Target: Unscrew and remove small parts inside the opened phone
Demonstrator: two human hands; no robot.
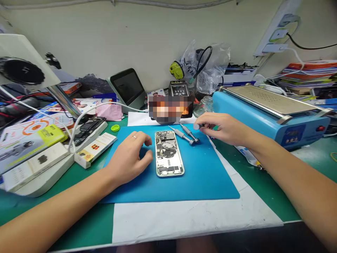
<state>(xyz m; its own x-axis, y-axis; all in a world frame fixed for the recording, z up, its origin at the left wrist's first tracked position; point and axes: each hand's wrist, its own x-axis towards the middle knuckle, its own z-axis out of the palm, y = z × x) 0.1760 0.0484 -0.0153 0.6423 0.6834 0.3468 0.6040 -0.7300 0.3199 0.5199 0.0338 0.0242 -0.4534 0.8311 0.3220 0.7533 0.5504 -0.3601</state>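
Note:
An opened phone lies face up, its circuit boards showing, on a blue mat. My left hand rests on the mat just left of the phone, fingers curled loosely, thumb near the phone's edge, holding nothing I can see. My right hand hovers at the mat's far right corner, fingers pinched round the silver cap of a small screwdriver. Two more screwdrivers lie on the mat between the phone and that hand.
A blue heating machine stands at the right. A glass jar and a small tester sit behind the mat. Boxes, cables and a lamp arm crowd the left. White paper covers the front.

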